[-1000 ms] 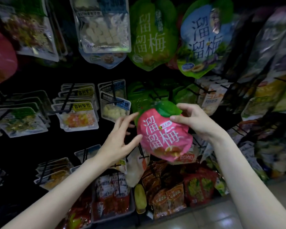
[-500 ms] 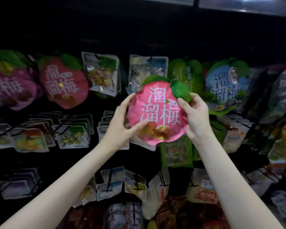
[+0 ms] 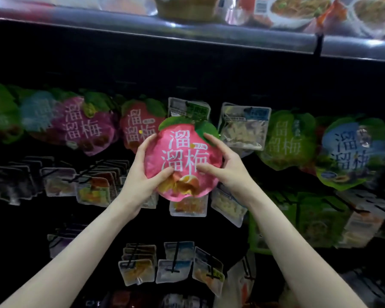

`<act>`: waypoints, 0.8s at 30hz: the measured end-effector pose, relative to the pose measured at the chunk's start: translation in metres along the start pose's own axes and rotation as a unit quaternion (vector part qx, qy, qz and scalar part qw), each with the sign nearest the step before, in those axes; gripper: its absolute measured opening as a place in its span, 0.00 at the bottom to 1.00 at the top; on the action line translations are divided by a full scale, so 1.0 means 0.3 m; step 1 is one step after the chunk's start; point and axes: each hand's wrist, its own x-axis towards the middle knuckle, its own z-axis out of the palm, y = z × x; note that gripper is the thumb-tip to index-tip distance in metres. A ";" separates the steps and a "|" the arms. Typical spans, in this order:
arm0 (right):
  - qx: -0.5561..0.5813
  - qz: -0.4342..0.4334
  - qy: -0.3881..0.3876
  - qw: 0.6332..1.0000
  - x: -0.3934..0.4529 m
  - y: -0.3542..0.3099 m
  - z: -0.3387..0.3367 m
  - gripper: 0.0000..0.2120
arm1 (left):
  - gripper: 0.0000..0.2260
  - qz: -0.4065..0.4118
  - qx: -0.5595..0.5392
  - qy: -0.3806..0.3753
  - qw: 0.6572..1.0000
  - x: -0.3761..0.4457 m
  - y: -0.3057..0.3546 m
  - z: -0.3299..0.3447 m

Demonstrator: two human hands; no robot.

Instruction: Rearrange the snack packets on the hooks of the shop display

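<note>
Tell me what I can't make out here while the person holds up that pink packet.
- Head view: the pink packet held by the left hand and right hand hides the hook and most of a clear packet behind it.
- The packets at far left are blurred; their print is unreadable.
- The shelf goods on top are cut off by the frame edge.
- Small print on the lower clear packets is too small.

Head view, sole camera: worn at head height, facing forward and slightly up at the hook display (image 3: 209, 70), close, within arm's reach; wide-angle.
</note>
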 end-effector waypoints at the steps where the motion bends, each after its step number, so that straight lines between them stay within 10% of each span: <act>1: 0.003 0.001 -0.002 1.000 0.009 0.005 0.015 0.31 | 0.31 0.000 0.001 0.002 1.000 -0.003 -0.003 -0.018; 10: -0.192 -0.068 -0.018 0.979 0.082 0.046 0.106 0.27 | 0.23 -0.084 0.112 -0.007 0.990 0.036 -0.002 -0.135; 18: -0.274 -0.212 -0.001 0.938 0.342 -0.032 0.296 0.29 | 0.23 0.096 0.382 0.160 0.905 0.229 0.037 -0.200; 24: -0.266 -0.175 0.049 0.947 0.451 0.009 0.304 0.30 | 0.27 0.187 0.474 0.017 0.860 0.387 0.018 -0.210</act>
